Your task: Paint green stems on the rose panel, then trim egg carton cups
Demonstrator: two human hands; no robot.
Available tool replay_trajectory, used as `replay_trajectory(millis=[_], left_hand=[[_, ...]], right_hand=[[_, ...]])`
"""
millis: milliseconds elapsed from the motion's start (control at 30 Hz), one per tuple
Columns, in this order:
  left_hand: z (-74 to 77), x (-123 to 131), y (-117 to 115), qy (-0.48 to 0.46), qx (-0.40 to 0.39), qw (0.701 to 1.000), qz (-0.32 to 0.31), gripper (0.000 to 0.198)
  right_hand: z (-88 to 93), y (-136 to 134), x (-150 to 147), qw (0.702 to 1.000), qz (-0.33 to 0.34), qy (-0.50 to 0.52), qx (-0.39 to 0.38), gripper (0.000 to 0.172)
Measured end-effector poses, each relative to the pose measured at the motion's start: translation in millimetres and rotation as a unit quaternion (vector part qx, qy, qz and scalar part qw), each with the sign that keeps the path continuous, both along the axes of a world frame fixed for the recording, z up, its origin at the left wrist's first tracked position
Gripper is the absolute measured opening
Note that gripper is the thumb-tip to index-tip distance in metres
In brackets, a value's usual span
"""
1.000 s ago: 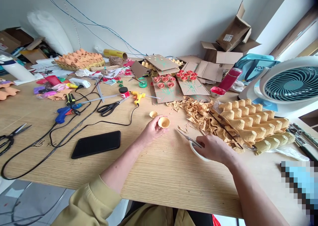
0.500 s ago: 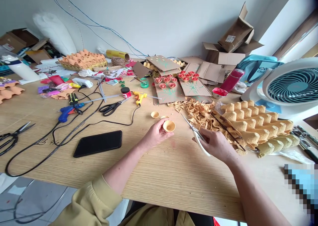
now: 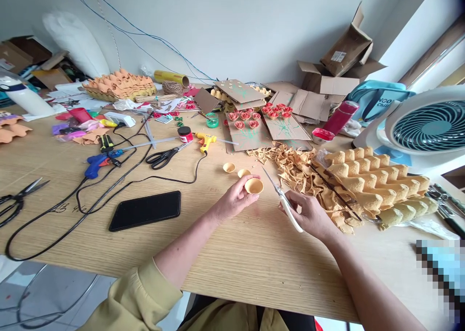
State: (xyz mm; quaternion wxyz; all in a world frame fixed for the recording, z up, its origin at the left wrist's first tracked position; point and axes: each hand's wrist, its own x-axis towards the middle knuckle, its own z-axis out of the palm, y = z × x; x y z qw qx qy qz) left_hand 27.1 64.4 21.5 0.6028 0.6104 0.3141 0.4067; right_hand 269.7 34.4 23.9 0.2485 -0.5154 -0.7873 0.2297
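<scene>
Between the thumb and fingers of my left hand (image 3: 236, 197) is a small yellow egg-carton cup (image 3: 254, 186), its opening tilted toward me. My right hand (image 3: 308, 213) grips white-handled scissors (image 3: 286, 207), whose blades point up and away to the left, apart from the cup. Two more cut cups stand on the table just beyond my left hand: one cup (image 3: 229, 167) is in full view, and a nearer cup (image 3: 243, 173) is partly covered by my fingers. A heap of carton scraps (image 3: 294, 168) lies beyond the scissors.
Egg trays (image 3: 374, 176) are stacked at the right, near a fan (image 3: 432, 127). A black phone (image 3: 145, 211), black scissors (image 3: 165, 157), a blue glue gun (image 3: 97, 166) and a yellow glue gun (image 3: 206, 141) lie left. Red carton flowers (image 3: 245, 118) rest on cardboard at the back.
My left hand has shifted slightly right with the cup, which tips a little more toward me. The scissors have turned a little more upright in my right hand.
</scene>
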Motion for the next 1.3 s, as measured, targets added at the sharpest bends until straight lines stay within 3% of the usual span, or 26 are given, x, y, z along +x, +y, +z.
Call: replay_trajectory(millis=[267, 600, 1300], left_hand=[[-11.3, 5.8, 3.1, 0.014, 0.035, 0.999, 0.034, 0.049], [-6.9, 10.3, 0.0, 0.035, 0.045, 0.997, 0.047, 0.038], [-16.4, 7.7, -2.0, 0.121, 0.126, 0.984, 0.037, 0.041]], right_hand=[[0.2, 1.0, 1.2, 0.996, 0.016, -0.064, 0.063, 0.026], [-2.7, 3.9, 4.1, 0.981, 0.05, -0.143, 0.117, 0.013], [4.3, 0.1, 1.0, 0.97, 0.043, -0.174, 0.166, 0.021]])
